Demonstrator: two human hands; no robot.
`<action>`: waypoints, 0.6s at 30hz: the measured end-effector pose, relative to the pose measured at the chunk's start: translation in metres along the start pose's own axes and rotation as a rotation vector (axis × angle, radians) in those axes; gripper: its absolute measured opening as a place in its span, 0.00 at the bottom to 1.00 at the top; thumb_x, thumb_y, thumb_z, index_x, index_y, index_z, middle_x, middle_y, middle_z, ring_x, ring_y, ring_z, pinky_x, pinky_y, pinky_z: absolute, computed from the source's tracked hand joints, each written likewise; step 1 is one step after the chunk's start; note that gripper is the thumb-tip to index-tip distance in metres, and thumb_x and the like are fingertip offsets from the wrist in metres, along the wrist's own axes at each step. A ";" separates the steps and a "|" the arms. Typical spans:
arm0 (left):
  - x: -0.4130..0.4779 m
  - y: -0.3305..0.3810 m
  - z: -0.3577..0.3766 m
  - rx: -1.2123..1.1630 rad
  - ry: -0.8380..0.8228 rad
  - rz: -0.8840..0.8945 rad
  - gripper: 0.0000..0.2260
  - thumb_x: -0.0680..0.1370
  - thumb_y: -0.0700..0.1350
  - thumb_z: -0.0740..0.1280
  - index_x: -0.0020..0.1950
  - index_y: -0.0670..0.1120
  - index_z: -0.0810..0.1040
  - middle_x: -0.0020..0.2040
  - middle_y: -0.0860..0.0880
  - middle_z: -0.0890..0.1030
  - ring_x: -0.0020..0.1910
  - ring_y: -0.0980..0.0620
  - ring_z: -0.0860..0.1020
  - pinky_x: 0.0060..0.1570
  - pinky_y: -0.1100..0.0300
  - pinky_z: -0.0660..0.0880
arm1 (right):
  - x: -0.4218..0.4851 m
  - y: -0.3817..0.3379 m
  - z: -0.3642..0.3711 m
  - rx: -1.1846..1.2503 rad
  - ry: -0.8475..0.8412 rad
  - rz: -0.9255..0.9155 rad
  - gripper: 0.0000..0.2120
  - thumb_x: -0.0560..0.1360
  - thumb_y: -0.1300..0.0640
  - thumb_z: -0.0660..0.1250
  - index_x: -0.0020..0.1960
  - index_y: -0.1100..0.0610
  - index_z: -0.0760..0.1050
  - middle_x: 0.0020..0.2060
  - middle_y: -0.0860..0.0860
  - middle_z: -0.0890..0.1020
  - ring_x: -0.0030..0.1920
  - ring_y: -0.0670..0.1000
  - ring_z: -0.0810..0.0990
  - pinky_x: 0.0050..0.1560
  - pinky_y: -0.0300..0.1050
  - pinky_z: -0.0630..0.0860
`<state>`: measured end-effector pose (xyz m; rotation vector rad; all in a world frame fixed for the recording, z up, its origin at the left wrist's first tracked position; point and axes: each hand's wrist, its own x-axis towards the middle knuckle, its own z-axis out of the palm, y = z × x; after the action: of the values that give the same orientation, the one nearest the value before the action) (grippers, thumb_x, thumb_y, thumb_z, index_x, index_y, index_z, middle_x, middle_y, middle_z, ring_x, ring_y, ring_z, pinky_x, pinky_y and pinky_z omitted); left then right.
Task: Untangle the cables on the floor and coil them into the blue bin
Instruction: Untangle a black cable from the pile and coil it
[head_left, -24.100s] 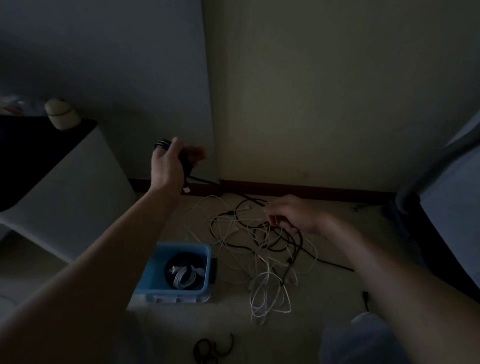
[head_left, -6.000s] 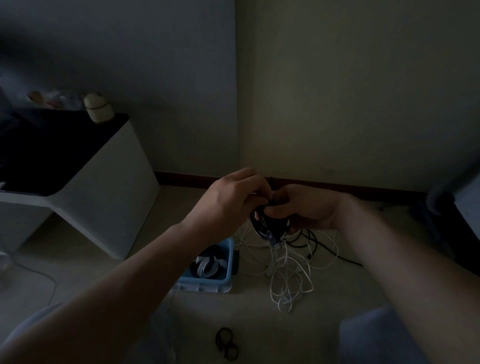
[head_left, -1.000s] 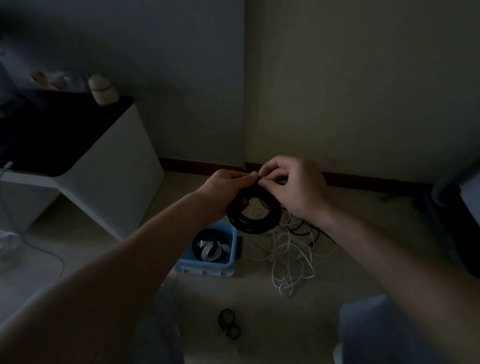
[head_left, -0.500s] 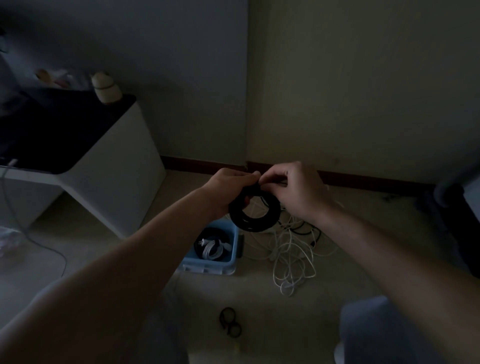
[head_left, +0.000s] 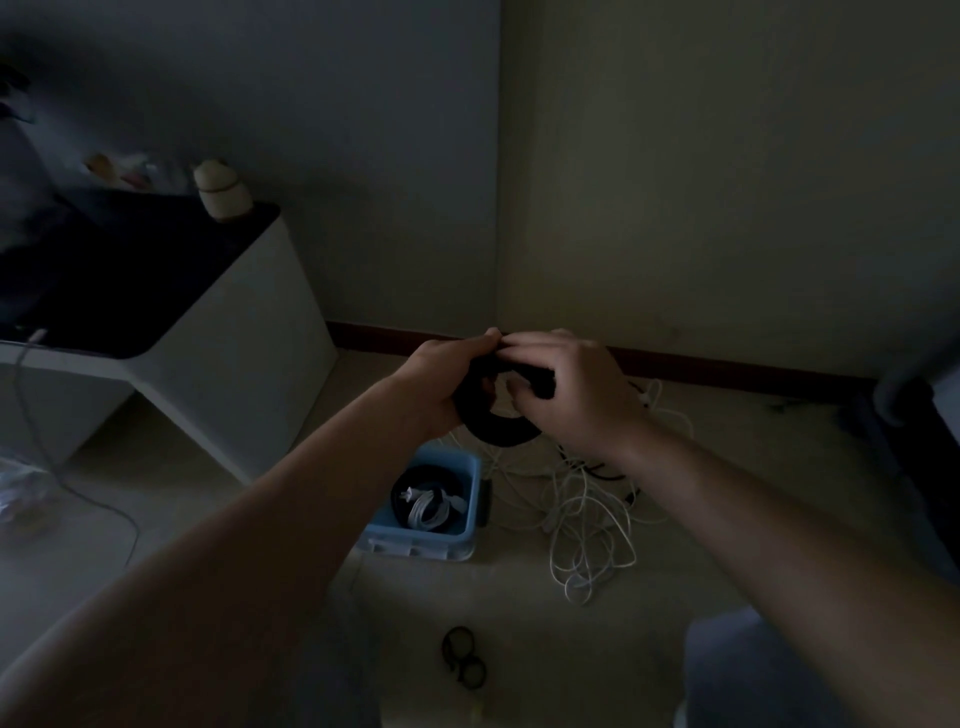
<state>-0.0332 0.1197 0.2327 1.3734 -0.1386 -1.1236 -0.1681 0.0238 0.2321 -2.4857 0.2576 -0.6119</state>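
Both hands hold a coiled black cable (head_left: 496, 428) in the air above the floor. My left hand (head_left: 441, 382) grips the coil's left side. My right hand (head_left: 569, 389) pinches its top, fingers curled round the strands. Below them stands the blue bin (head_left: 470, 470) with a coiled white cable (head_left: 428, 506) and a dark coil inside. To the bin's right a tangle of white cables (head_left: 587, 519) lies on the floor, with some black cable (head_left: 605, 473) mixed in.
A white side table (head_left: 228, 353) with a dark top stands at the left, a thin cable (head_left: 78, 488) trailing from it. Small black cable loops (head_left: 462, 662) lie near my knees. Dark furniture (head_left: 914, 415) fills the right edge. Walls meet in a corner behind.
The hands have closed in over the black coil, hiding more of its top. My right hand's fingers now wrap further round it. The view has shifted slightly.
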 end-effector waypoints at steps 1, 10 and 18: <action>0.000 0.001 0.000 -0.002 0.002 -0.003 0.09 0.80 0.47 0.69 0.47 0.41 0.77 0.34 0.45 0.73 0.27 0.52 0.70 0.28 0.61 0.70 | 0.001 0.000 0.000 -0.001 -0.009 -0.010 0.18 0.74 0.61 0.69 0.64 0.56 0.80 0.63 0.48 0.81 0.62 0.48 0.77 0.62 0.41 0.73; -0.004 0.005 -0.005 -0.032 0.025 -0.134 0.11 0.81 0.49 0.66 0.43 0.44 0.75 0.29 0.48 0.72 0.27 0.53 0.68 0.29 0.62 0.69 | 0.005 0.005 0.009 -0.095 -0.052 -0.073 0.25 0.70 0.67 0.70 0.66 0.59 0.78 0.64 0.53 0.80 0.64 0.53 0.77 0.64 0.50 0.74; -0.014 0.013 -0.010 -0.147 -0.113 -0.151 0.10 0.81 0.43 0.61 0.55 0.37 0.75 0.36 0.43 0.74 0.31 0.50 0.73 0.39 0.55 0.74 | 0.014 0.013 0.012 -0.091 0.150 -0.045 0.10 0.74 0.58 0.69 0.54 0.56 0.84 0.49 0.51 0.85 0.48 0.52 0.84 0.47 0.51 0.80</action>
<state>-0.0268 0.1341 0.2476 1.2052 -0.0335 -1.3121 -0.1509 0.0147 0.2214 -2.5420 0.2925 -0.8239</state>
